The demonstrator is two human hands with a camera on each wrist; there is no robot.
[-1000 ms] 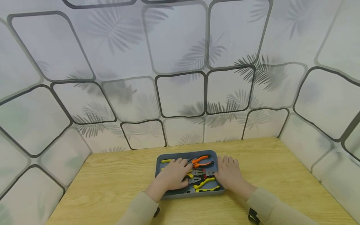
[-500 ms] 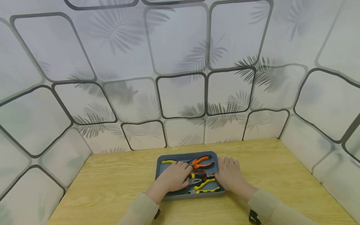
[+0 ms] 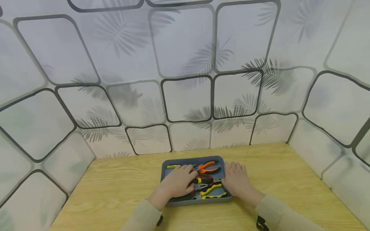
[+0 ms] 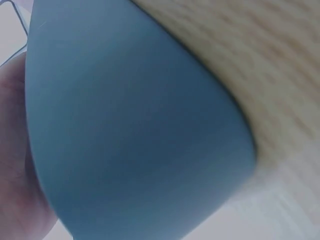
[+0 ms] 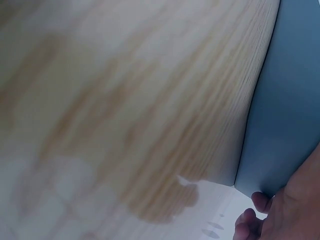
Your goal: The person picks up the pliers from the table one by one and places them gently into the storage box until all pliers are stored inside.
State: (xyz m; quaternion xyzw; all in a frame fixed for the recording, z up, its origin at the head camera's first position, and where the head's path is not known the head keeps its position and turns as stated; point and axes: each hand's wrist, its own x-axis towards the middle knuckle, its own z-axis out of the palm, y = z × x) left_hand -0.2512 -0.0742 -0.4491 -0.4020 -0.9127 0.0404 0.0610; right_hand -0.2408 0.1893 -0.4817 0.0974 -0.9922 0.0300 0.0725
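A shallow blue-grey tray (image 3: 192,202) of pliers lies on the table in the head view. My left hand (image 3: 176,182) reaches over its left half, fingers bent down among the tools. A black handle with a yellow band (image 3: 198,180) shows between the left thumb and index finger; I cannot tell whether they grip it. My right hand (image 3: 237,179) holds the tray's right side, thumb at the rim and fingers along the outside. Orange-and-black pliers (image 3: 206,167) lie at the back, yellow-and-black pliers (image 3: 214,192) at the front right. The left wrist view shows mostly the tray's outer wall (image 4: 140,120).
The wood-grain table (image 3: 121,183) extends around the tray on all sides. Behind and beside it hangs a pale curtain (image 3: 188,99) with dark outlined squares and leaf prints. At the far left of the tray, a yellow handle (image 3: 171,166) shows beyond the left hand.
Over the last second, the black handle with the yellow band has come into view beside the left fingers, across the middle pliers. The right hand stays at the tray's right side.
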